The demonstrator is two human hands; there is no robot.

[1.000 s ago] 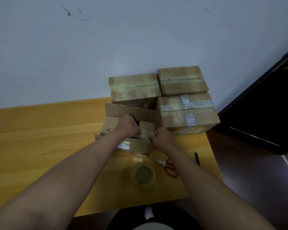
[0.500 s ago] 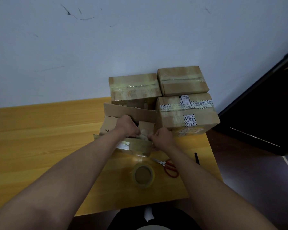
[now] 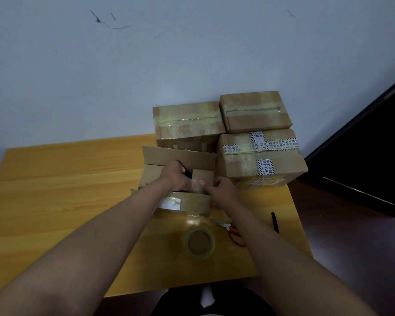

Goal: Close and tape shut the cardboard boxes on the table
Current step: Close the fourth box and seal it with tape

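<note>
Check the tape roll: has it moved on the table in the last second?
No. The tape roll lies flat at the same spot near the table's front edge, just left of the red scissors, as before.

The picture is dim and a bit gray. Soft light falls from above, so the wall (image 3: 192,53) looks pale blue and the table (image 3: 66,179) glows yellow. A small shiny spot sits on the table near the tape roll (image 3: 199,242). The right side is very dark. The two arms look dark and huge at the bottom, because the wide lens stretches the edges. The hands look a little fuzzy. The table edges bend.
</note>
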